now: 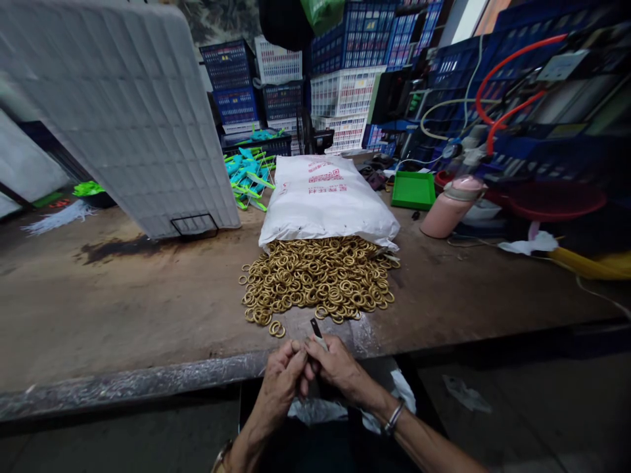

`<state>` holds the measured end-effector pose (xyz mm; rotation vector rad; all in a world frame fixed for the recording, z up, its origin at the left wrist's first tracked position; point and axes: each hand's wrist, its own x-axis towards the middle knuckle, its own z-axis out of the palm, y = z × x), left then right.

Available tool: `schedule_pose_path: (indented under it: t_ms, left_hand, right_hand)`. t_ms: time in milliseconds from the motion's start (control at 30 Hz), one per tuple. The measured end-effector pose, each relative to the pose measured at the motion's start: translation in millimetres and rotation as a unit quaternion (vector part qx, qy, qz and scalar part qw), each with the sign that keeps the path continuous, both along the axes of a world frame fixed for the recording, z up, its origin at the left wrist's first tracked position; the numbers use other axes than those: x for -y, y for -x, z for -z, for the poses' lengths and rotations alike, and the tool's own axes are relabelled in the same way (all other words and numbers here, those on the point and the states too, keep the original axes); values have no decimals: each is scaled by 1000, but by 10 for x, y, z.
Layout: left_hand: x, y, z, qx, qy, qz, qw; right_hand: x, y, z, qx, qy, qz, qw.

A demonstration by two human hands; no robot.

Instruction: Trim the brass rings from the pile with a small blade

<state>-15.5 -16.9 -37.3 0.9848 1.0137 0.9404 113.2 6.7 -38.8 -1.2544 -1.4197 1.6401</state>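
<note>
Close together at the table's front edge, my left hand [284, 372] and my right hand [338, 369] meet with bent fingers. A small knife [319, 336] sticks up from my right hand, its dark flat blade pointing away from me and its pale handle in my grip. My left fingertips are pinched against those of the right; whatever they hold is hidden. Just beyond lies a heap of gold-coloured rings [320, 276], spilling from the mouth of a white woven sack [325, 203] with red print. A few linked rings [277, 328] lie nearest to my hands.
A tall pale panel [162, 118] leans at the left of the wooden table [197, 315]. Turquoise and green pieces [246, 174] sit behind it. On the right are a green tray [414, 189], a pink bottle [448, 210] and a red dish [552, 200]. Stacked crates [340, 92] stand behind.
</note>
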Motion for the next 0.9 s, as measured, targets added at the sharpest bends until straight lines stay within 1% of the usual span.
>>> schedule_pose_path:
  t_ms: [100, 233, 400, 533, 667, 800, 900]
  left_hand:
    - [7, -7, -6, 32, 10, -6, 999]
    - [13, -19, -62, 72, 27, -27, 997]
    - [-2, -11, -161, 99, 32, -30, 994]
    - [-23, 4, -206, 123, 46, -40, 991]
    - [-29, 35, -183, 130, 39, -41, 990]
    - [-31, 70, -134, 97, 49, -42, 993]
    - [-30, 83, -129, 81, 51, -46, 994]
  right_hand:
    - [-19, -8, -13, -18, 10, -1, 1000]
    - [-49, -10, -97, -28, 10, 10, 999]
    - [-77, 1, -221, 0, -37, 23, 999]
    - [-97, 13, -257, 7, -63, 34, 997]
    - [-106, 27, -281, 12, -77, 30, 996]
    - [-98, 49, -317, 35, -91, 31, 995]
    - [-114, 66, -294, 44, -100, 31, 994]
